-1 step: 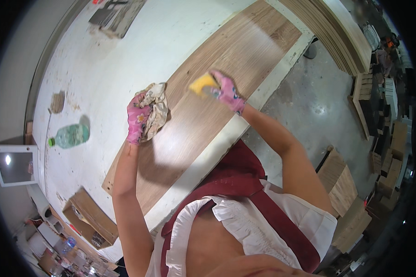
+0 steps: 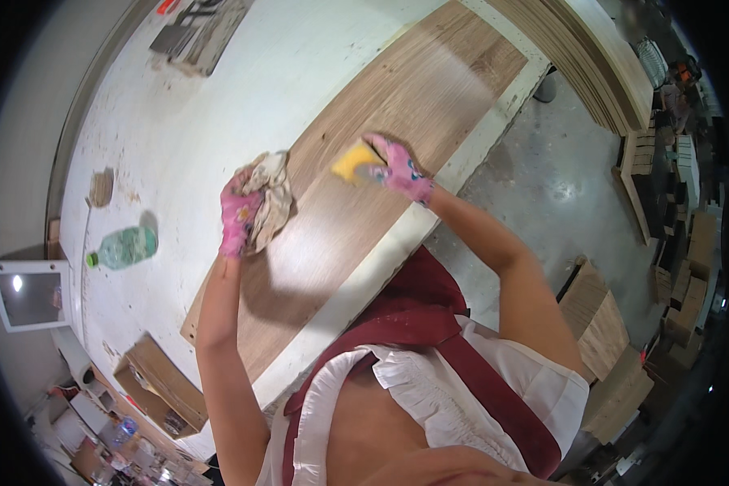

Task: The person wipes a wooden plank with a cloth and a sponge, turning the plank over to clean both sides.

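The right hand (image 2: 398,170) grasps a yellow sponge (image 2: 349,162) over the wood-grain board (image 2: 429,97); the left hand (image 2: 239,217) clutches a crumpled rag (image 2: 274,190) at the board's left edge.

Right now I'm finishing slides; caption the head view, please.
Left hand holds a cloth, right hand a yellow sponge, at a wood-grain board.

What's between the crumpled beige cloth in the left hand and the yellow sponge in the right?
Only a bare stretch of the long brown wood-grain board separates the cloth from the sponge in the head view.
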`<state>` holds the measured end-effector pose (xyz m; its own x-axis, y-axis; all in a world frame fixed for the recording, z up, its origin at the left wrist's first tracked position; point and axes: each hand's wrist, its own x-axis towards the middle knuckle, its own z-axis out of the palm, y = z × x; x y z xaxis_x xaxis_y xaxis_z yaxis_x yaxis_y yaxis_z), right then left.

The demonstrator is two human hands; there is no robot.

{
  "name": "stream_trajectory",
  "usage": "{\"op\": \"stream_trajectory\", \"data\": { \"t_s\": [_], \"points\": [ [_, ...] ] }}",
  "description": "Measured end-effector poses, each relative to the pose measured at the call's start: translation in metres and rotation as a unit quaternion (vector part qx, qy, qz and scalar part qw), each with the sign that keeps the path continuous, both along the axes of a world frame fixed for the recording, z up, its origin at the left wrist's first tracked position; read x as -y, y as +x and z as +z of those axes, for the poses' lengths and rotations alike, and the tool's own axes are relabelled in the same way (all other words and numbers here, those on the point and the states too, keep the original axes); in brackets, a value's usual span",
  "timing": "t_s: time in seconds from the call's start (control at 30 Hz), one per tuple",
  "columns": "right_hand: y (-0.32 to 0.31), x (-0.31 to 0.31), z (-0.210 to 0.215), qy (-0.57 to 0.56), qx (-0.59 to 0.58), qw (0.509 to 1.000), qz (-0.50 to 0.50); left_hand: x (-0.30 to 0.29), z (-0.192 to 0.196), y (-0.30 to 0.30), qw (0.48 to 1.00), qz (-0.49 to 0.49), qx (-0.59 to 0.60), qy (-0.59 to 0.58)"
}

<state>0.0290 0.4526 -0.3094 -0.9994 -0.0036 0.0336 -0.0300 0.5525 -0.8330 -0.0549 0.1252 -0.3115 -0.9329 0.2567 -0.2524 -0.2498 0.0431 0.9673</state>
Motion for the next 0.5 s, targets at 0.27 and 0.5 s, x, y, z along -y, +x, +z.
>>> {"op": "stream_trajectory", "data": {
  "t_s": [0.27,0.5],
  "points": [
    [-0.032,-0.191,-0.011,-0.142,0.036,0.989,-0.001,-0.083,0.030,-0.029,0.986,-0.043,0.016,-0.158],
    [-0.034,-0.193,0.004,-0.126,0.013,0.982,0.138,-0.275,0.002,-0.141,0.986,-0.162,0.026,-0.027]
  ]
}}
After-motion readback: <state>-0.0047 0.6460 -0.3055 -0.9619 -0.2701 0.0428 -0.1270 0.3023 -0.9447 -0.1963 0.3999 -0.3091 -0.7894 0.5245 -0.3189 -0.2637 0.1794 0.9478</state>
